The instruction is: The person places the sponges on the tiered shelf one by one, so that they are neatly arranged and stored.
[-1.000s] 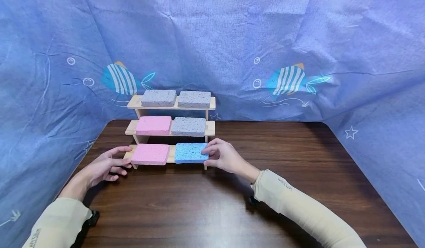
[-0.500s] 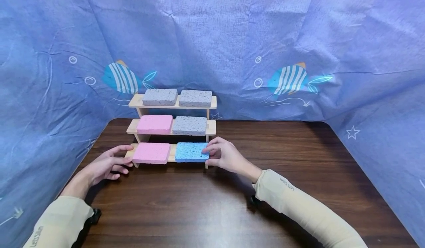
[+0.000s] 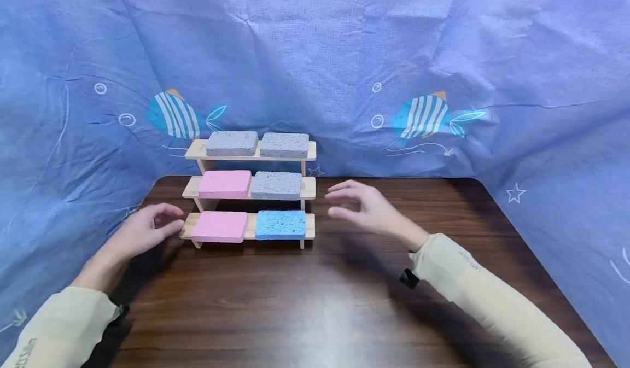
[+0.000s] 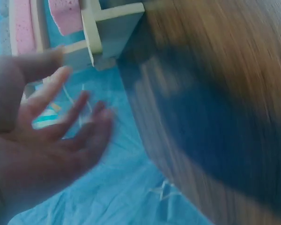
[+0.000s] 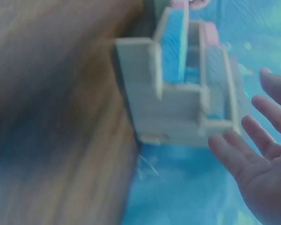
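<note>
A three-step wooden rack (image 3: 250, 218) carries flat, pitted sponges. On its bottom step lie a pink sponge (image 3: 220, 226) at left and a blue sponge (image 3: 280, 225) at right. The middle step bears another pink sponge (image 3: 224, 184) beside a grey sponge (image 3: 276, 185). Two more grey ones, a left grey sponge (image 3: 232, 143) and a right grey sponge (image 3: 284, 145), sit on top. My left hand (image 3: 144, 229) is off the rack's left end, holding nothing, fingers loosely bent. To the right of the rack, my right hand (image 3: 366, 206) hovers with relaxed fingers and nothing in it.
The rack stands toward the back left of a dark wooden table (image 3: 275, 302). Behind and around the table hangs a blue cloth (image 3: 315, 56) printed with fish. Both wrist views are blurred; they show the rack's ends.
My right hand has let go of the blue sponge and moved right, away from the rack. My left hand has drawn off the rack's left end. The sponges stay on their steps.
</note>
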